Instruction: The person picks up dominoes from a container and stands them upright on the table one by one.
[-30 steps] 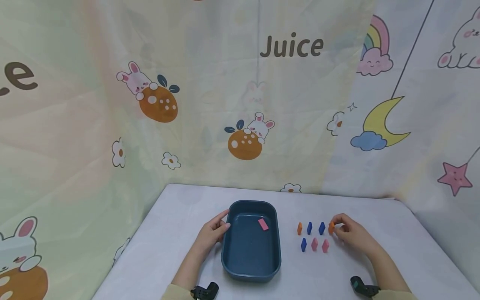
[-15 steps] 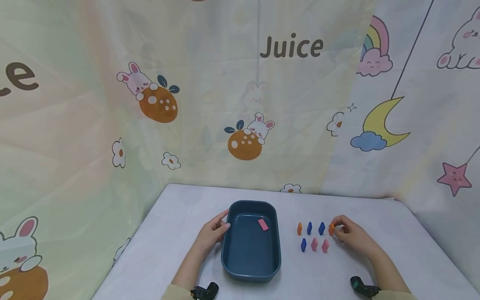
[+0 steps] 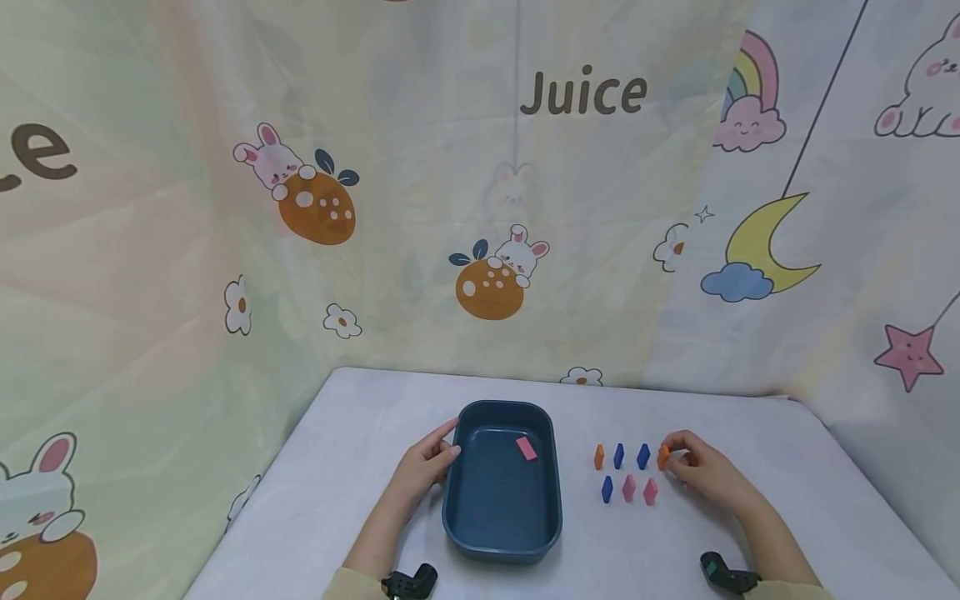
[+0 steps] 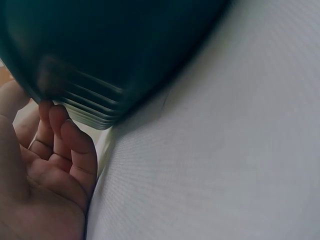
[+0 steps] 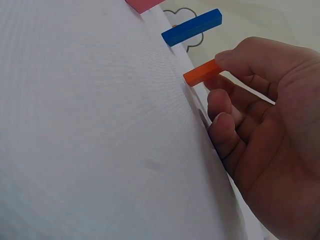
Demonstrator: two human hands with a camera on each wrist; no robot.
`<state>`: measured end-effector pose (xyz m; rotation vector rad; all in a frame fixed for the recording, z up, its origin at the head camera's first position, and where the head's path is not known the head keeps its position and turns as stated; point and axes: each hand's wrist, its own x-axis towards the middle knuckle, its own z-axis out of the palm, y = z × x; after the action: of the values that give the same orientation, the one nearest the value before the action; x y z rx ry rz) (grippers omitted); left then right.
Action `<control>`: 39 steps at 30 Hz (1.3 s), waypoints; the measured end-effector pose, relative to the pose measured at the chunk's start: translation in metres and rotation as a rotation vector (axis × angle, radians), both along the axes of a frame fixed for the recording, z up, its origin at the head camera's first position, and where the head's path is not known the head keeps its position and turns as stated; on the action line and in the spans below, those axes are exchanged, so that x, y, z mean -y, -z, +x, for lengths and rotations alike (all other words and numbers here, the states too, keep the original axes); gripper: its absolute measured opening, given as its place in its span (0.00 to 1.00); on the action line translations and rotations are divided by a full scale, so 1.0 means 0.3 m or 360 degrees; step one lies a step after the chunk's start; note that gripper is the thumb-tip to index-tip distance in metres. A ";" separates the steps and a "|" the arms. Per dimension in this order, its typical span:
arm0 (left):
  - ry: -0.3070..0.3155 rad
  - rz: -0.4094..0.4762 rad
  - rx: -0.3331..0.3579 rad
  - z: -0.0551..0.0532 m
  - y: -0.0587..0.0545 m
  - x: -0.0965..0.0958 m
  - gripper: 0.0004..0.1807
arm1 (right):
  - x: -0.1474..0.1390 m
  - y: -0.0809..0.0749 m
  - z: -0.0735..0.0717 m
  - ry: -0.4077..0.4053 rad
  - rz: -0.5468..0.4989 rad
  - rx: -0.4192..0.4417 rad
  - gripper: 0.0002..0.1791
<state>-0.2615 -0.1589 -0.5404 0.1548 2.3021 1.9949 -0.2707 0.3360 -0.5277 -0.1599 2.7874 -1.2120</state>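
In the head view my left hand (image 3: 418, 472) holds the left wall of a dark blue plastic bin (image 3: 504, 546), thumb at the rim and fingers against the outside. The left wrist view shows curled fingertips (image 4: 75, 132) touching that wall. One pink domino (image 3: 527, 449) lies flat inside. To the right, my right hand (image 3: 705, 475) pinches an orange domino (image 5: 201, 73) between thumb and fingers; it stands upright on the table, at the right end of the back row. A blue domino (image 5: 192, 27) stands beside it, apart.
The back row also has another orange domino (image 3: 599, 457) and a blue domino (image 3: 618, 456). In front stand a blue domino (image 3: 607, 489) and two pink ones, a left pink domino (image 3: 629, 488) and a right pink domino (image 3: 650, 492). A white cloth covers the table (image 3: 600, 550); a printed curtain (image 3: 420, 333) hangs behind.
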 end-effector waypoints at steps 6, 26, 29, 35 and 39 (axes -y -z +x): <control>0.0013 0.0022 -0.0001 0.000 0.000 0.001 0.30 | 0.000 0.001 -0.008 0.0011 0.0009 0.0002 0.22; 0.0005 0.0009 -0.0007 0.004 -0.007 -0.003 0.29 | 0.027 -0.150 -0.002 -0.0068 0.0081 -0.0064 0.26; 0.0009 0.0010 -0.0009 0.004 -0.008 -0.004 0.29 | 0.053 -0.192 -0.016 -0.0114 0.0081 -0.0098 0.26; 0.0000 0.0013 0.0000 0.005 -0.010 -0.005 0.29 | 0.133 -0.273 -0.046 -0.0207 0.0070 -0.0091 0.22; 0.0001 0.0003 -0.0009 0.005 -0.007 -0.003 0.29 | 0.211 -0.321 -0.068 -0.0289 0.0052 -0.0099 0.18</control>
<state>-0.2600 -0.1582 -0.5384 0.1612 2.3029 1.9993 -0.2910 0.2728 -0.4313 -0.4447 2.7701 -1.1365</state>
